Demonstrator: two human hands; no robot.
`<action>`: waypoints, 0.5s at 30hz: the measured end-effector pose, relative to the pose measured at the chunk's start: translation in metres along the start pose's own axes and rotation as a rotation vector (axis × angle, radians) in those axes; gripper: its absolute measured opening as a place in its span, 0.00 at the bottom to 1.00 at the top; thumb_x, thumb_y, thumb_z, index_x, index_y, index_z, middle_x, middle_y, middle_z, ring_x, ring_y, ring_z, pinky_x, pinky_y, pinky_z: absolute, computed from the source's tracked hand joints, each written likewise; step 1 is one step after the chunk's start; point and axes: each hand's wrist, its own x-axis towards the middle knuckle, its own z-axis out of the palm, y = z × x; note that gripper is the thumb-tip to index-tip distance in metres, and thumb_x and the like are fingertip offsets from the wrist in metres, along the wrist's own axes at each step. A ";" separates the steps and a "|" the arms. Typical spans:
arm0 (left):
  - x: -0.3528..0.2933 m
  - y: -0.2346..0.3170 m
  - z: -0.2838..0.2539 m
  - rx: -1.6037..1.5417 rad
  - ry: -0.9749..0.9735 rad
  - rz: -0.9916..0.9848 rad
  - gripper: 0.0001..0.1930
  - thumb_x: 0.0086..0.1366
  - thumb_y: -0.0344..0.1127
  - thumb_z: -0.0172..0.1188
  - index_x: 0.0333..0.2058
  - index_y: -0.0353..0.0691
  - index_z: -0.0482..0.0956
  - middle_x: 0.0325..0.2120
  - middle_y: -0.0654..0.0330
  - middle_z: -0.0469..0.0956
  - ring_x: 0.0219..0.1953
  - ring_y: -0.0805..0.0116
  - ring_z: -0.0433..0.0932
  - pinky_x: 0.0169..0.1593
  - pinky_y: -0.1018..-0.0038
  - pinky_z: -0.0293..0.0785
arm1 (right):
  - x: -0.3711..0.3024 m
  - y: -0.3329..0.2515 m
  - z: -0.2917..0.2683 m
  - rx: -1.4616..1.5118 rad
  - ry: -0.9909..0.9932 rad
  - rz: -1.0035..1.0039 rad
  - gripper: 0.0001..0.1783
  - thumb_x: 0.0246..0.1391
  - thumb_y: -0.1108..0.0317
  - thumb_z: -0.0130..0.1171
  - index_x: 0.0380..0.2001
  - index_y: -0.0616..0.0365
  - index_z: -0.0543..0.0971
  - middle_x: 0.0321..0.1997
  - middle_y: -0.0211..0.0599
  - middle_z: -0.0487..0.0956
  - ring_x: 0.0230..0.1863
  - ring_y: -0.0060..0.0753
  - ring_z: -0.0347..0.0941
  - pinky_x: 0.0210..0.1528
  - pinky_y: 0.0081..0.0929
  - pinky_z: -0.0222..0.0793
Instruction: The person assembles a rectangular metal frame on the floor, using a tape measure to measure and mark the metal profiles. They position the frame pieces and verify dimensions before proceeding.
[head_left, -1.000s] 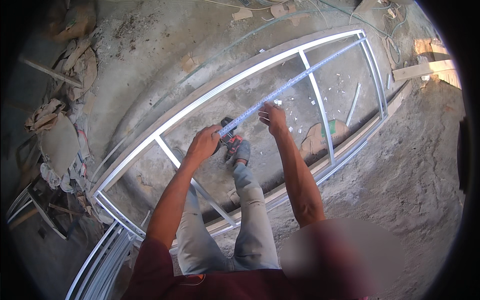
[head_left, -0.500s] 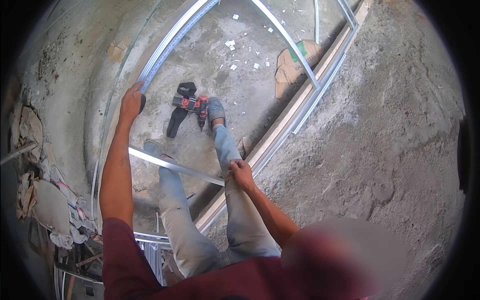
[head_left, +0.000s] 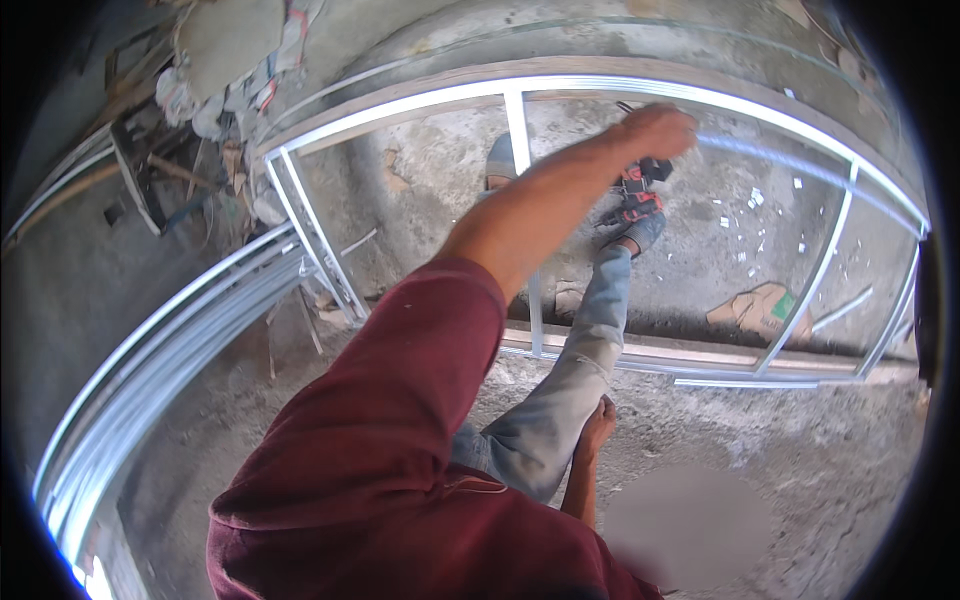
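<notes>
My left hand reaches across, its fingers closed at the near end of a long perforated metal strip. The strip runs off to the right over a large frame of metal channels. A small dark tip shows beside this hand; its kind is unclear. Against the trouser leg at my knee, my right hand has curled fingers, and whatever may be in them is hidden. A red and black cordless drill lies on the floor inside the frame, by my shoe.
Metal crosspieces span the frame, with wooden lengths along its long sides. Torn cardboard and small white scraps lie on the concrete inside. A bundle of metal channels stretches out at left, near piled debris.
My view has swung left, bringing the channel bundle into sight. My left hand still has the strip's end and now reaches across to the right. My right hand stays near the knee.
</notes>
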 end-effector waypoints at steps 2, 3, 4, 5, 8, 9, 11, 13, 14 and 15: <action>-0.031 0.010 0.007 -0.144 0.089 -0.008 0.16 0.61 0.43 0.53 0.42 0.46 0.83 0.35 0.43 0.81 0.42 0.42 0.80 0.50 0.50 0.75 | 0.028 -0.009 -0.029 -0.218 0.066 -0.251 0.15 0.62 0.67 0.53 0.46 0.66 0.78 0.45 0.52 0.80 0.46 0.48 0.76 0.51 0.40 0.70; -0.044 0.013 0.019 -0.254 0.102 -0.037 0.15 0.60 0.44 0.54 0.40 0.46 0.84 0.34 0.43 0.81 0.42 0.41 0.80 0.50 0.50 0.75 | 0.042 -0.017 -0.043 -0.320 0.106 -0.386 0.14 0.62 0.68 0.52 0.46 0.65 0.78 0.46 0.52 0.79 0.48 0.49 0.75 0.52 0.41 0.69; -0.060 0.039 0.019 -0.284 0.099 -0.060 0.15 0.60 0.44 0.55 0.38 0.45 0.85 0.35 0.43 0.81 0.42 0.42 0.81 0.49 0.52 0.76 | 0.046 -0.036 -0.050 -0.386 0.146 -0.473 0.14 0.62 0.68 0.53 0.46 0.65 0.78 0.47 0.52 0.79 0.49 0.49 0.74 0.52 0.41 0.68; -0.072 0.047 0.032 -0.309 0.093 -0.074 0.14 0.59 0.44 0.56 0.36 0.44 0.85 0.37 0.42 0.81 0.42 0.42 0.81 0.47 0.52 0.77 | 0.050 -0.070 -0.058 -0.460 0.168 -0.596 0.14 0.62 0.68 0.53 0.46 0.64 0.78 0.48 0.52 0.78 0.50 0.49 0.74 0.53 0.41 0.68; -0.120 0.080 0.047 -0.353 0.228 -0.064 0.14 0.58 0.42 0.56 0.37 0.43 0.85 0.37 0.41 0.79 0.41 0.39 0.79 0.46 0.50 0.77 | 0.072 -0.145 -0.047 -0.478 0.062 -0.961 0.14 0.61 0.68 0.56 0.48 0.62 0.78 0.39 0.47 0.79 0.39 0.45 0.77 0.46 0.42 0.71; -0.138 0.092 0.042 -0.375 0.198 -0.074 0.14 0.59 0.42 0.55 0.37 0.43 0.85 0.38 0.42 0.79 0.43 0.41 0.79 0.47 0.51 0.77 | 0.073 -0.162 -0.037 -0.392 -0.092 -0.994 0.14 0.60 0.68 0.57 0.48 0.61 0.78 0.39 0.46 0.79 0.38 0.48 0.77 0.45 0.42 0.72; -0.169 0.096 0.042 -0.410 0.231 -0.083 0.14 0.58 0.40 0.56 0.39 0.42 0.84 0.37 0.44 0.78 0.43 0.43 0.79 0.48 0.53 0.76 | 0.066 -0.188 0.001 -0.446 -0.412 -1.013 0.13 0.60 0.68 0.57 0.47 0.60 0.79 0.40 0.44 0.80 0.35 0.50 0.77 0.44 0.42 0.73; -0.206 0.093 0.036 -0.451 0.247 -0.065 0.14 0.58 0.37 0.57 0.41 0.43 0.84 0.36 0.46 0.78 0.42 0.44 0.79 0.48 0.54 0.76 | 0.068 -0.170 0.060 -0.523 -0.655 -0.937 0.11 0.59 0.68 0.58 0.44 0.59 0.80 0.42 0.43 0.82 0.40 0.46 0.78 0.48 0.39 0.73; -0.226 0.085 0.035 -0.450 0.273 -0.062 0.15 0.57 0.36 0.58 0.43 0.43 0.83 0.36 0.47 0.77 0.41 0.45 0.78 0.47 0.55 0.76 | 0.083 -0.126 0.100 -0.555 -0.710 -1.107 0.13 0.59 0.69 0.58 0.47 0.58 0.79 0.46 0.43 0.81 0.44 0.43 0.78 0.49 0.37 0.72; -0.243 0.072 0.031 -0.453 0.306 -0.063 0.15 0.57 0.34 0.58 0.44 0.42 0.83 0.35 0.48 0.77 0.40 0.46 0.78 0.47 0.56 0.75 | 0.096 -0.093 0.139 -0.594 -0.769 -1.279 0.15 0.58 0.69 0.58 0.49 0.57 0.79 0.51 0.44 0.80 0.48 0.40 0.77 0.50 0.35 0.71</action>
